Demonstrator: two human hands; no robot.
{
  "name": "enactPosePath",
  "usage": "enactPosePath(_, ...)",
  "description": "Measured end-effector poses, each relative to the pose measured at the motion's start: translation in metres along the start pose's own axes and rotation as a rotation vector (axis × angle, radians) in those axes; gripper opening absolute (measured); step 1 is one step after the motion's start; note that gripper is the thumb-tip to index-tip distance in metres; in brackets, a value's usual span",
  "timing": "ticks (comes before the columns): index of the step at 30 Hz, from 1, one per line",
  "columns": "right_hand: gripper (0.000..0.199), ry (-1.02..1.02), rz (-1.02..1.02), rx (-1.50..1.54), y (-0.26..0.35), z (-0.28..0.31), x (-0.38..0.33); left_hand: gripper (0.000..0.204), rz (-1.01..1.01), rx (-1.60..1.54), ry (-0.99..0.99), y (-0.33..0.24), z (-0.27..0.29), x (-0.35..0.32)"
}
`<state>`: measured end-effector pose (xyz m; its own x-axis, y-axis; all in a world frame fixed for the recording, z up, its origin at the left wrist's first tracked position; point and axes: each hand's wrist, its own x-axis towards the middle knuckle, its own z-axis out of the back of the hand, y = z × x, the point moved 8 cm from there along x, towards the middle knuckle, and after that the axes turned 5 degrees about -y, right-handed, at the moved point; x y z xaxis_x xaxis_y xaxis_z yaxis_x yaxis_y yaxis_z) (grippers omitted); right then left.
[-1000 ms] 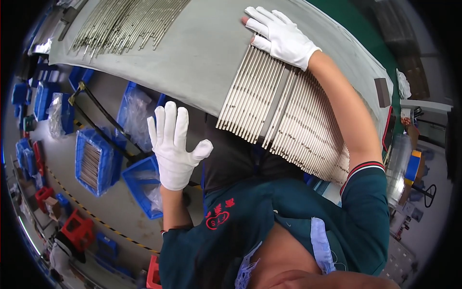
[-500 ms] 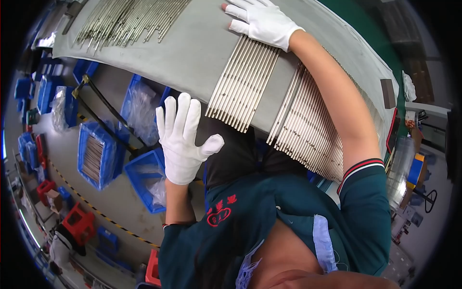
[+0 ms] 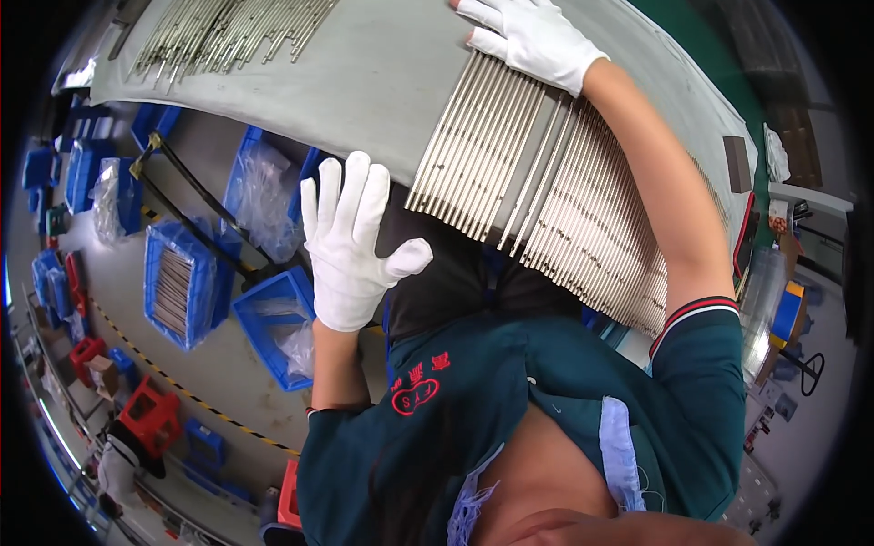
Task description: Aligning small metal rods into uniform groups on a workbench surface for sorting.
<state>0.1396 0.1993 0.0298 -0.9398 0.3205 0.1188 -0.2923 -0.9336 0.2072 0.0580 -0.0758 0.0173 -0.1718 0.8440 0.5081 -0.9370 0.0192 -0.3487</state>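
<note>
My right hand (image 3: 537,41), in a white glove with bare fingertips, lies stretched out over the far ends of a flat row of thin silvery metal rods (image 3: 478,146). The near ends of these rods stick out past the front edge of the grey table (image 3: 364,100). Close on their right, across a narrow gap with a few loose rods (image 3: 537,182), lies a wider row of similar rods (image 3: 601,214), partly hidden under my right forearm. My left hand (image 3: 353,246), gloved too, is held in the air before the table edge, palm up, fingers spread and holding nothing.
More metal rods (image 3: 228,36) lie unevenly at the table's far left. On the floor to the left stand blue bins, one holding rods (image 3: 173,287) and one with clear plastic bags (image 3: 282,318). A dark block (image 3: 736,164) sits at the table's right end. Red stools (image 3: 150,414) stand lower left.
My right hand has moved right, and the row of rods under it has shifted the same way, narrowing the gap to the wider row. My left hand stays spread, slightly higher in view.
</note>
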Motion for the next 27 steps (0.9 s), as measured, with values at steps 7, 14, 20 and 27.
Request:
enactPosePath(7,0.061,-0.417,0.039,-0.068,0.045,0.039,0.033,0.082,-0.049,-0.001,0.015,-0.014,-0.001,0.01)
enactPosePath(14,0.066,-0.063,0.095,-0.176,0.072,0.024,-0.049,0.086,-0.019,-0.015,0.053,-0.007,0.0,0.009)
enactPosePath(20,0.067,0.019,0.057,-0.276,0.068,0.014,-0.127,0.082,-0.063,0.001,0.037,-0.008,0.0,0.01)
enactPosePath(27,0.064,-0.139,0.068,-0.243,0.076,0.005,-0.096,0.08,-0.074,0.037,0.057,-0.007,0.0,0.011)
